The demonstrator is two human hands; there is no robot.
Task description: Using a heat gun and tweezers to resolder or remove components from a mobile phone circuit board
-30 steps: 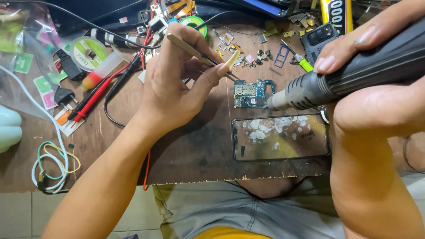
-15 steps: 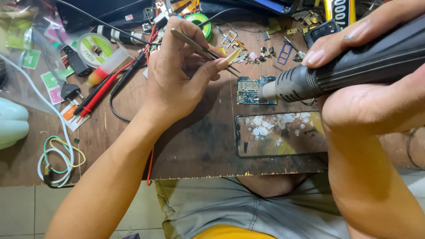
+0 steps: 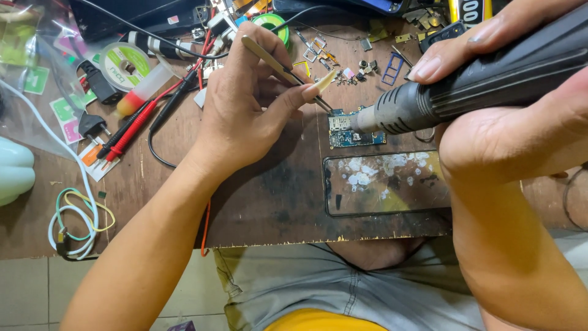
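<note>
Since the earlier frame we have drawn the nozzle of our hot-air tool [image 3: 484, 79] closer over the small circuit board [image 3: 355, 130], and our left hand [image 3: 245, 113] has shifted slightly rightward with it.

At the far left of the worn wooden bench [image 3: 263, 208] we see a coil of white, green and yellow wire [image 3: 73, 224]. Beyond it lie a black plug [image 3: 92, 125], a red and a black probe [image 3: 131, 129] and a small bottle with a red tip [image 3: 144, 91]. Our left hand comes next, its fingers clamped together on slim metal tweezers [image 3: 275, 64] whose tips reach down to the top left edge of the circuit board. The board lies flat near the middle of the bench, just above a phone screen panel [image 3: 386, 184] with patchy white residue. Small loose metal parts [image 3: 343, 58] are scattered behind the board. On the right, our right hand [image 3: 508, 116] is wrapped tight around the dark barrel of the hot-air tool, thumb on top, with its grey nozzle right over the board's right half.
</note>
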